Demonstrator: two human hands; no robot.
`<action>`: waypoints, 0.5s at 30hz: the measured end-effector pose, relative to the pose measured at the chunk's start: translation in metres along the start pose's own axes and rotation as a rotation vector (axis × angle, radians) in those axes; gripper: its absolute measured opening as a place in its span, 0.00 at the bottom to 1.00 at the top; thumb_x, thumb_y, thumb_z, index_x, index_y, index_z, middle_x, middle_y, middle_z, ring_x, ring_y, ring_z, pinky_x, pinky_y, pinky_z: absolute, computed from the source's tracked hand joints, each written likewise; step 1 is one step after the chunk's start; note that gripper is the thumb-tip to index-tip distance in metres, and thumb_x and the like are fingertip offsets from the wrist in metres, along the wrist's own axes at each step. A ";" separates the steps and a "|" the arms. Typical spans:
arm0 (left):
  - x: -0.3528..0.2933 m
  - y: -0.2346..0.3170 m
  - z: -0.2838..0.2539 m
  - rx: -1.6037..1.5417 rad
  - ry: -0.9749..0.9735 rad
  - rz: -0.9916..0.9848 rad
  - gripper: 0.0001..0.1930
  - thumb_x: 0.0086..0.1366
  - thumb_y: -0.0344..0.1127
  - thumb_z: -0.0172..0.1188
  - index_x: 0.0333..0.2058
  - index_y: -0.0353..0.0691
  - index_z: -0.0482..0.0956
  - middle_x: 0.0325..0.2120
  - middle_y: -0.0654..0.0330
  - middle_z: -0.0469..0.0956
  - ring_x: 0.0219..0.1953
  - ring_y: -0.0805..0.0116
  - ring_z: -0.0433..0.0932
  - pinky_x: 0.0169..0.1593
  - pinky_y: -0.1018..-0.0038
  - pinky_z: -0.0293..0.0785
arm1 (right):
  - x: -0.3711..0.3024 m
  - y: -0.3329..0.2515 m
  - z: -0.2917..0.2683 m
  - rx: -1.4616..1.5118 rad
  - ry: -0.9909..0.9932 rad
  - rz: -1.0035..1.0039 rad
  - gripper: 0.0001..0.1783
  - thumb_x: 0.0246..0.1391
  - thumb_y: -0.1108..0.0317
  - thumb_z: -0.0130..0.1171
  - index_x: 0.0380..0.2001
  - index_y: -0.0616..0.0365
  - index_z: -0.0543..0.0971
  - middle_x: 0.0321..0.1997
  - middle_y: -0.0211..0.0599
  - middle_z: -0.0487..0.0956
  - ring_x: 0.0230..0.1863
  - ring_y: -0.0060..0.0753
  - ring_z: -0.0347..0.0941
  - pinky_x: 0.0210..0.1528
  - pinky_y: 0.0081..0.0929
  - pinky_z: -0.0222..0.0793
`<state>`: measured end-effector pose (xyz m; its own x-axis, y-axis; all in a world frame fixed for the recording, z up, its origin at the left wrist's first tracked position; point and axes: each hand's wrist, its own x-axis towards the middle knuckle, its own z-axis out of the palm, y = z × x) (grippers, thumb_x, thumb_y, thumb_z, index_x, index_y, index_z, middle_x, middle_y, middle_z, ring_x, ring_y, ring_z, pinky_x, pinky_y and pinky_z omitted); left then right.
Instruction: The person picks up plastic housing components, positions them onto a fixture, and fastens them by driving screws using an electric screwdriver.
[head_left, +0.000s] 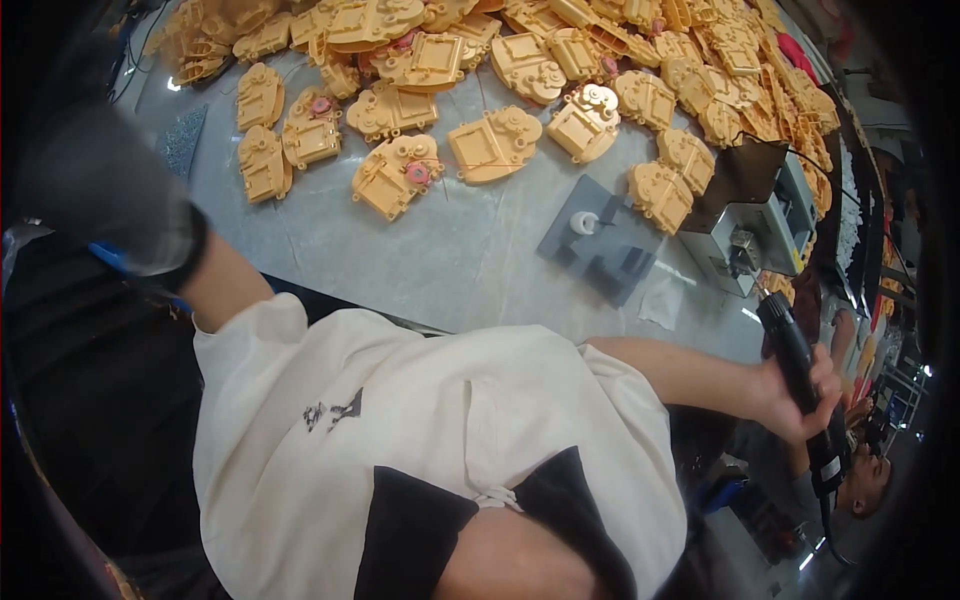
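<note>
My right hand (pixel 800 395) is closed around a black electric screwdriver (pixel 788 345). The screwdriver's bit points up toward the front of a small metal box-shaped machine (pixel 725 235), probably a screw feeder; whether the tip touches it I cannot tell. At the far left is my left hand (pixel 110 195), in what looks like a grey glove with a dark cuff. It is blurred and its fingers cannot be made out. Between my arms, a dark grey fixture plate (pixel 610 255) with a white round piece lies on the table (pixel 370 265).
Many yellow plastic housings (pixel 495 145) are spread and heaped across the table's far side, some with a pink round part (pixel 418 174). A white scrap (pixel 662 300) lies beside the fixture. Another person (pixel 865 480) is at the right edge.
</note>
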<state>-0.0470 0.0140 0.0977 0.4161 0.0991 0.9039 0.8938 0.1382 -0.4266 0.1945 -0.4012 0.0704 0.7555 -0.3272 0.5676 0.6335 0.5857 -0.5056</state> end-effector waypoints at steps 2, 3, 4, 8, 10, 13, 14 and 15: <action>-0.062 0.036 -0.040 -1.452 -0.787 -0.039 0.34 0.51 0.47 0.66 0.53 0.38 0.65 0.49 0.52 0.69 0.51 0.60 0.69 0.53 0.68 0.65 | 0.003 -0.009 0.010 0.035 -0.008 -0.028 0.13 0.41 0.73 0.53 0.34 0.60 0.70 0.17 0.31 0.65 0.20 0.28 0.59 0.31 0.29 0.53; -0.111 0.054 -0.056 -1.453 -1.005 0.036 0.41 0.43 0.49 0.71 0.54 0.40 0.64 0.51 0.50 0.67 0.53 0.57 0.67 0.55 0.66 0.63 | 0.000 -0.011 0.013 -0.016 0.017 -0.049 0.12 0.41 0.72 0.53 0.34 0.60 0.70 0.17 0.31 0.66 0.20 0.27 0.59 0.31 0.29 0.53; -0.139 0.065 -0.079 -1.348 -0.941 0.096 0.41 0.42 0.49 0.71 0.54 0.41 0.64 0.50 0.49 0.67 0.51 0.54 0.68 0.54 0.63 0.63 | 0.005 -0.007 -0.004 -0.040 0.036 0.013 0.10 0.38 0.71 0.53 0.28 0.58 0.70 0.18 0.29 0.66 0.20 0.27 0.59 0.32 0.31 0.54; -0.173 0.076 -0.092 -1.300 -0.918 0.049 0.43 0.42 0.45 0.71 0.56 0.40 0.61 0.50 0.47 0.63 0.49 0.50 0.68 0.52 0.58 0.63 | 0.004 -0.007 0.000 -0.107 0.163 -0.179 0.11 0.35 0.70 0.54 0.28 0.57 0.71 0.16 0.29 0.66 0.17 0.27 0.59 0.29 0.32 0.56; -0.178 0.088 -0.070 -1.479 -0.991 -0.009 0.42 0.43 0.41 0.71 0.56 0.38 0.59 0.51 0.47 0.63 0.49 0.51 0.68 0.51 0.59 0.65 | 0.000 -0.009 0.020 -0.164 0.132 -0.212 0.11 0.38 0.72 0.54 0.31 0.57 0.71 0.17 0.29 0.66 0.16 0.25 0.58 0.27 0.26 0.54; -0.168 0.067 -0.062 -2.030 -0.997 -0.696 0.37 0.47 0.26 0.66 0.56 0.33 0.58 0.48 0.48 0.66 0.48 0.61 0.71 0.47 0.67 0.71 | 0.005 -0.005 0.030 -0.162 0.155 -0.171 0.10 0.38 0.71 0.55 0.30 0.55 0.71 0.17 0.27 0.67 0.17 0.24 0.60 0.27 0.25 0.55; -0.130 0.055 -0.082 -2.012 -0.999 -0.587 0.34 0.49 0.24 0.64 0.55 0.32 0.59 0.46 0.50 0.69 0.45 0.63 0.72 0.46 0.70 0.72 | 0.010 0.000 0.009 -0.169 0.189 -0.162 0.10 0.38 0.71 0.55 0.30 0.55 0.71 0.17 0.27 0.67 0.17 0.24 0.60 0.27 0.25 0.55; -0.086 0.052 -0.101 -2.019 -1.027 -0.505 0.32 0.50 0.21 0.62 0.54 0.31 0.60 0.43 0.52 0.71 0.43 0.66 0.73 0.44 0.72 0.72 | 0.010 -0.003 0.003 -0.122 0.161 -0.183 0.11 0.39 0.70 0.55 0.30 0.54 0.71 0.17 0.27 0.68 0.17 0.23 0.61 0.28 0.25 0.56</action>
<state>-0.0195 -0.0864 0.0014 0.5747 0.7590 0.3061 0.1000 -0.4363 0.8942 0.1998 -0.4045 0.0794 0.6374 -0.5384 0.5513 0.7699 0.4155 -0.4843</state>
